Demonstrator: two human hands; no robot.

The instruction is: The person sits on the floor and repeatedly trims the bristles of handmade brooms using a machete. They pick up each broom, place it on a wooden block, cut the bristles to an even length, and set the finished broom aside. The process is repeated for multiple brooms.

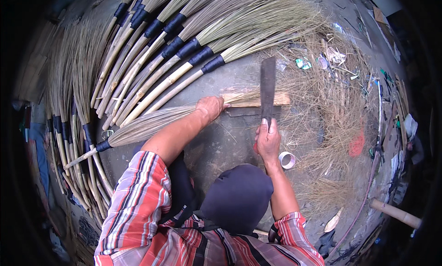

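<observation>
My left hand (pixel 209 107) presses down on the bristles of a grass broom (pixel 147 125) that lies across the concrete floor. The bristle tips rest on a flat wooden block (pixel 281 99). The broom's bamboo handle, bound with black tape (pixel 103 146), points to the lower left. My right hand (pixel 268 139) grips the handle of a long dark cleaver (pixel 267 81), whose blade stands over the bristle ends at the block.
Finished brooms with black-taped bamboo handles (pixel 184 49) fan out along the top, and more lie along the left (pixel 73 128). Loose cut grass and scraps (pixel 331 109) cover the floor to the right. A white tape roll (pixel 287 159) lies by my right wrist. A bamboo pole (pixel 396 213) sits lower right.
</observation>
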